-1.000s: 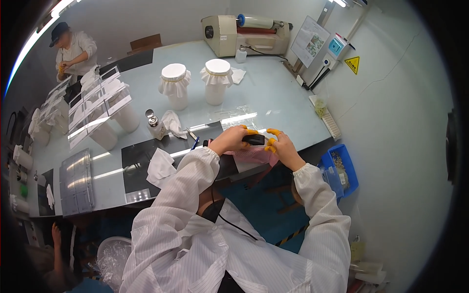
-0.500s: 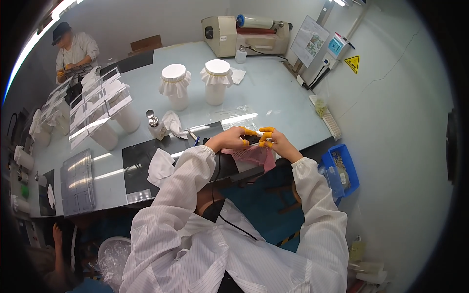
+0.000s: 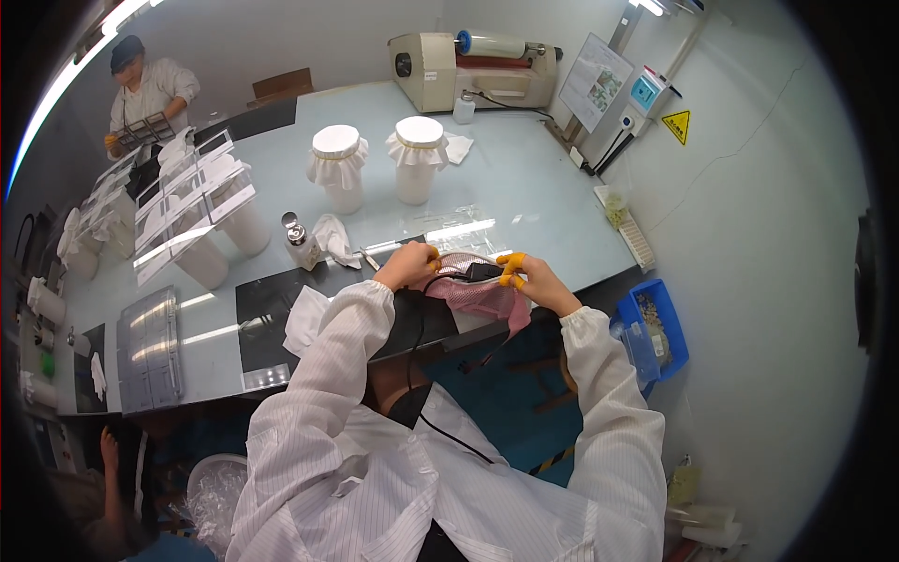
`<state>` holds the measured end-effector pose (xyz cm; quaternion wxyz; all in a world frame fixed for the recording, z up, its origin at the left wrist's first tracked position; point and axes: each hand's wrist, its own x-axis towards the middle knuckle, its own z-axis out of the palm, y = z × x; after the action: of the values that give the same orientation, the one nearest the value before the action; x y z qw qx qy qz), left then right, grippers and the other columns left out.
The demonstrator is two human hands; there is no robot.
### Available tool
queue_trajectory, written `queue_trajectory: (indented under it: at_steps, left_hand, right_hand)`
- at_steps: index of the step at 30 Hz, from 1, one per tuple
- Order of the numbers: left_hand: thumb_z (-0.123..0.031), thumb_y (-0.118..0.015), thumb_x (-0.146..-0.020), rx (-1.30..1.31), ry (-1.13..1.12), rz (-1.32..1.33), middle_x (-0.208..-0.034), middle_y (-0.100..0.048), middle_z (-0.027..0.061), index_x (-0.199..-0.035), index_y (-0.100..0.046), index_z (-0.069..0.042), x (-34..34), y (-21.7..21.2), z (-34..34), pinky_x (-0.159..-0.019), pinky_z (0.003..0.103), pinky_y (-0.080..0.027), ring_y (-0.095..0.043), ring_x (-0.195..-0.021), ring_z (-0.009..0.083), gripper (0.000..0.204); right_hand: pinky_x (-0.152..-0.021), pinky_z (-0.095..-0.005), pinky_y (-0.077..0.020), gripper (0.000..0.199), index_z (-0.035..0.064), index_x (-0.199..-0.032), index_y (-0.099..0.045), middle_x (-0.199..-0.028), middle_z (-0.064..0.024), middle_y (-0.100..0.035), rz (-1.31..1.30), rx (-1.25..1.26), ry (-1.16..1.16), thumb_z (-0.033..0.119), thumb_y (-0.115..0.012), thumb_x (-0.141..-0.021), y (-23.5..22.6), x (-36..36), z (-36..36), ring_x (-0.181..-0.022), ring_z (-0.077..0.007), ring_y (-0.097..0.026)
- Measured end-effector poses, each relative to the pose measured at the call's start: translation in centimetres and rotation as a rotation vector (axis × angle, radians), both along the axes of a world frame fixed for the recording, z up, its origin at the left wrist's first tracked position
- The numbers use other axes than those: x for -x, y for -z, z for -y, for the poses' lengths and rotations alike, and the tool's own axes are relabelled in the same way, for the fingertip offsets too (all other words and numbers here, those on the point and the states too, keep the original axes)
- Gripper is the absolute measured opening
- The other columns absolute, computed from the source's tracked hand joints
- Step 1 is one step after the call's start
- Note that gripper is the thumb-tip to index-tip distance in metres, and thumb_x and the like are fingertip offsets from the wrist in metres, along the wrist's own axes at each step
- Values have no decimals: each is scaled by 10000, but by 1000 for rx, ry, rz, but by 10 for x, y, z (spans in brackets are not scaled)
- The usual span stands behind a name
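Note:
A pink mesh pouch (image 3: 487, 302) sits at the table's front edge, its pale rim spread apart. At the rim's left end, my left hand (image 3: 410, 265) is closed with its fingertips on the edge. Pinching the right end of the rim is my right hand (image 3: 536, 279). Both hands wear orange finger cots. Inside the pouch's mouth lies a black box-shaped device (image 3: 482, 272), with a black cable (image 3: 418, 328) running from it over the left side and down toward my chest. A pink strap hangs below the pouch on the right.
Behind my left hand are a metal-topped bottle (image 3: 300, 245) and a crumpled white cloth (image 3: 334, 241). Two cloth-covered white jars (image 3: 339, 173) stand farther back. Framed panels (image 3: 192, 211) rest on jars at left. A roller machine (image 3: 473, 70) is at the back; a blue bin (image 3: 670, 323) sits right.
My hands have moved apart, the left one to the left, and the pouch's mouth has widened. The black device inside now shows. The person at the far left has raised a dark rack.

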<state>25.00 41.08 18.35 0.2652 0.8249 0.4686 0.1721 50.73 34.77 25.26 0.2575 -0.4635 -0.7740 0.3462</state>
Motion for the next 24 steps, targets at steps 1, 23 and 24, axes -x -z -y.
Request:
queue_trajectory:
  at_steps: [1,23,24]
  left_hand:
    - [-234,-558,-738,2,4,1,-789,-598,175,-867,-607,-24,-2,-4,0,-674,387,-452,-567,-726,337,252]
    - [-202,-643,-677,-321,347,178,-991,-552,110,-1045,-529,-73,-52,-52,41,-794,339,-409,-501,-879,284,407]
    - [-207,-648,-664,-333,343,188,-970,-559,107,-1042,-535,-68,-52,-51,40,-779,338,-418,-505,-849,282,419]
  right_hand:
    - [-798,-300,-421,70,-17,-793,-562,-1044,-124,-560,-8,-8,2,-26,-572,-724,0,-3,1,-906,-258,-535]
    - [-831,-305,-410,179,-16,-865,-574,-1000,-129,-568,-85,33,27,19,-625,-697,10,-9,4,-921,-268,-538]
    - [-823,-306,-416,233,-16,-911,-564,-1008,-126,-565,-146,54,61,29,-636,-694,10,-10,7,-908,-265,-543]
